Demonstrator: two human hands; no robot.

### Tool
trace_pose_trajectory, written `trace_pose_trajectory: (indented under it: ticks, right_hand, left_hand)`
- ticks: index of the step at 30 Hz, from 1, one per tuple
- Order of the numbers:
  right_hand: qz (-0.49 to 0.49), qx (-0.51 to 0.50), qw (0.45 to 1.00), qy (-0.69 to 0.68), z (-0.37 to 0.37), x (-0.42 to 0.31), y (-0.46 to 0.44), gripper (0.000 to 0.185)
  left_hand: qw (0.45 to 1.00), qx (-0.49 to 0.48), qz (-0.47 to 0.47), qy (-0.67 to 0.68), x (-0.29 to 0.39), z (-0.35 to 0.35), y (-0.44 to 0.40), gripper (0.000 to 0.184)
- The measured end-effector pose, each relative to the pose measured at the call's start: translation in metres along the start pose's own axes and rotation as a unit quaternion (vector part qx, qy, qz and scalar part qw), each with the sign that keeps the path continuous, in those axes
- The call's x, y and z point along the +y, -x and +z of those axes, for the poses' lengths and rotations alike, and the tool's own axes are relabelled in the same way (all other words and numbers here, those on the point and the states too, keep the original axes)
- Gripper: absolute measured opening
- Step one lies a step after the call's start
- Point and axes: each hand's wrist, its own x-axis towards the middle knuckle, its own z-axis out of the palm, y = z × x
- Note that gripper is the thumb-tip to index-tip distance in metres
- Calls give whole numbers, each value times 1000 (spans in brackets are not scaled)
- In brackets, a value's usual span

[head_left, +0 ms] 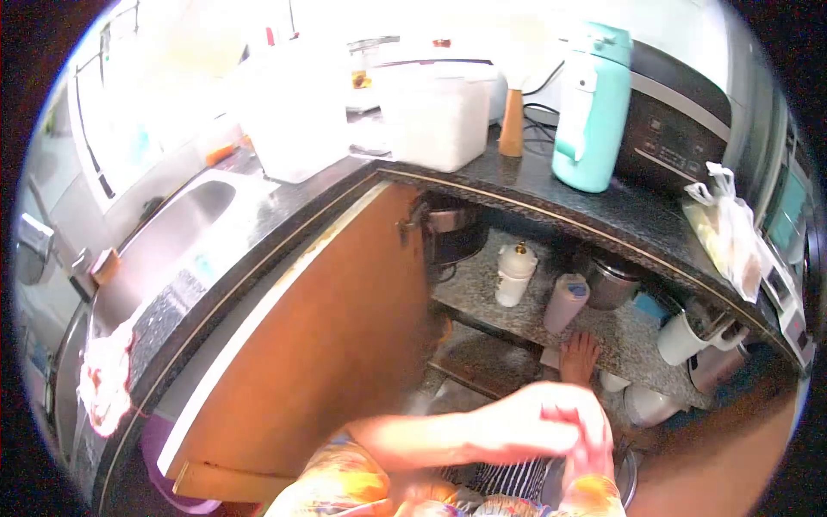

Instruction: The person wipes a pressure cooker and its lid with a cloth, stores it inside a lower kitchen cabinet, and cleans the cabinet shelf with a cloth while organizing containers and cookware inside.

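Note:
My left hand (pixel 534 426) reaches in from the left on a bare forearm, out of a patterned orange and yellow sleeve. It meets my right hand (pixel 591 422) low in the view, above the open cabinet. The two overlap and their fingers are smeared, so their grip is unclear. Just beyond them, fingers or toes (pixel 580 350) rest spread on the speckled shelf (pixel 474 291); whether hand or foot, I cannot tell. Near these stand a pinkish cylinder (pixel 567 303) and a white bottle with a gold-coloured top (pixel 516 276).
A brown cabinet door (pixel 327 336) hangs open at the left, below a sink (pixel 164 241). On the dark counter (pixel 508 185) stand white containers (pixel 435 121), a turquoise bottle (pixel 594 108), a black appliance (pixel 676 121) and a plastic bag (pixel 732 233). Pots and a white mug (pixel 680 339) sit inside.

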Motion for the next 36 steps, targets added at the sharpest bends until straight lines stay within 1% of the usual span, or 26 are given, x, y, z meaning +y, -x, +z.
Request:
trace_pose_trajectory:
  ticks: [1,2,3,5,6,8,11,13,14,17,19,22,24,26,27,29,30,32,35,36]
  right_hand:
    - [-3,-42,997,61,-1,-1,-4,54]
    - [-12,-46,997,63,-4,-3,-2,54]
    - [-19,-49,997,65,-10,-5,-1,55]
    - [-14,-59,996,66,-14,-9,-1,54]
    - [-1,-68,996,65,-14,-10,-3,54]
    - [23,-86,994,66,-13,-10,-6,53]
    - [23,-50,997,55,-1,-4,-6,52]
    - [4,-95,992,82,-12,-7,-5,52]
    - [-4,-118,988,96,-20,-11,-3,52]
    - [43,-94,992,70,-1,-6,-13,52]
    - [33,-84,994,65,3,-4,-10,53]
    - [35,-89,992,86,1,0,-9,54]
    - [30,-94,990,98,2,1,-9,55]
    - [20,-88,991,97,3,2,-9,55]
    - [21,-88,991,93,3,1,-9,56]
    - [20,-91,992,85,5,0,-10,57]
    - [16,-85,993,75,5,1,-10,57]
    - [7,-73,996,56,5,3,-10,57]
    - [4,-51,995,81,11,7,-8,56]
    - [-6,-69,993,95,7,9,-5,55]
  left_hand:
    - [997,-51,-42,50,5,17,3,37]
    - [996,-88,-24,2,3,25,5,34]
    - [982,-166,-28,83,-16,21,5,29]
    - [956,-216,-26,198,-35,22,7,33]
    - [953,-190,-18,235,-26,45,3,32]
    - [946,-162,-25,280,-22,58,4,32]
    - [936,-158,-79,306,-33,56,10,32]
    - [925,-157,-125,324,-38,53,13,34]
    - [923,-156,-117,331,-37,53,14,35]
    - [919,-155,-93,350,-34,55,19,37]
    - [916,-155,-77,363,-33,55,21,39]
    - [920,-192,-82,332,-39,44,22,45]
    - [913,-256,-59,314,-62,29,16,47]
    - [912,-253,-14,322,-71,30,14,48]
    - [915,-218,20,340,-47,53,10,48]
    - [915,-166,15,368,-25,65,16,48]
    - [912,-152,-24,379,-22,66,20,47]
    - [909,-149,-64,383,-24,61,25,47]
    - [908,-199,-65,364,-45,40,26,48]
    - [906,-223,-57,354,-50,33,24,49]
